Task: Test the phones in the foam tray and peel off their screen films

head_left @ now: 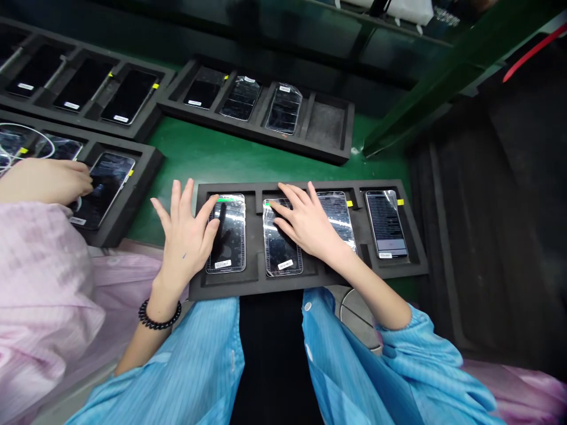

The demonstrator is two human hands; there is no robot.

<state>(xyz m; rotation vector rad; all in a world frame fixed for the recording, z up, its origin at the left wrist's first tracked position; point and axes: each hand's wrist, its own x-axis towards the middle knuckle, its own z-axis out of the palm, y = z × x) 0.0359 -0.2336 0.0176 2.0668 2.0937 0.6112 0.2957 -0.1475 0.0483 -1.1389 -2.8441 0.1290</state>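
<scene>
A black foam tray [259, 287] lies in front of me with several phones in its compartments. My left hand [188, 239] is at the leftmost phone [233, 236], fingers spread, its index fingertip at the screen's upper left corner, near a green strip. Over the adjacent phone [277, 251] my right hand [310, 227] is stretched out, a fingertip at the screen's upper left. Neither hand grips anything. Partly behind my right hand sits a third phone [339, 215] with a yellow tab. The rightmost phone [387, 224] shows lines of text on its lit screen.
A co-worker's hand [48, 180] in a pink sleeve is at a phone in a tray [146, 177] on the left. Farther back, another tray [345, 136] holds phones, beside a similar tray [163, 82]. A green post [443, 77] stands at right on the green bench [208, 153].
</scene>
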